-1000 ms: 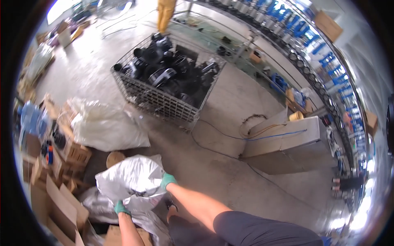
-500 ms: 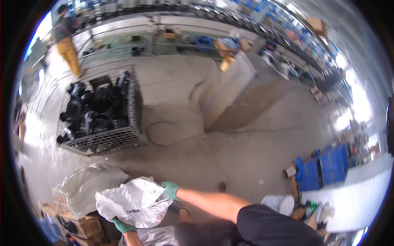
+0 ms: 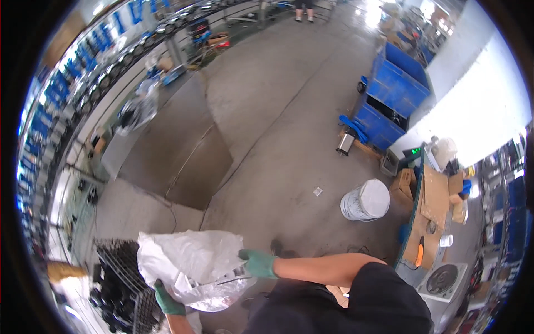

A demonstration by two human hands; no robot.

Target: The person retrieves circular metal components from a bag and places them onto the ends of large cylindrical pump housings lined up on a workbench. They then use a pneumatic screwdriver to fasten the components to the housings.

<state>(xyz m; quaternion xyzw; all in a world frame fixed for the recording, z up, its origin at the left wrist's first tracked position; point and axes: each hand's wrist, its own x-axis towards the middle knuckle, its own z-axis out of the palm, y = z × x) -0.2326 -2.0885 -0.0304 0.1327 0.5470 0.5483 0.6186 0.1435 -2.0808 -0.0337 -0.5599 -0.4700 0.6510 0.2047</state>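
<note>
Both gloved hands are clenched on the white plastic bag (image 3: pixel 192 267): the right hand (image 3: pixel 258 263) grips its upper right edge, the left hand (image 3: pixel 167 300) pinches its lower edge. The bag hangs between them above the concrete floor (image 3: pixel 278 139), just beside the wire basket (image 3: pixel 125 289) of black parts. A white bucket (image 3: pixel 365 200) stands well apart to the right.

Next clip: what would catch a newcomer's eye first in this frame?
Most striking is the big white woven sack at lower centre, held open between the green-gloved left hand and right hand. Beside it at lower left stands a wire cage of black parts. Across the concrete floor, two blue bins sit at upper right, with a white bucket nearer.
</note>
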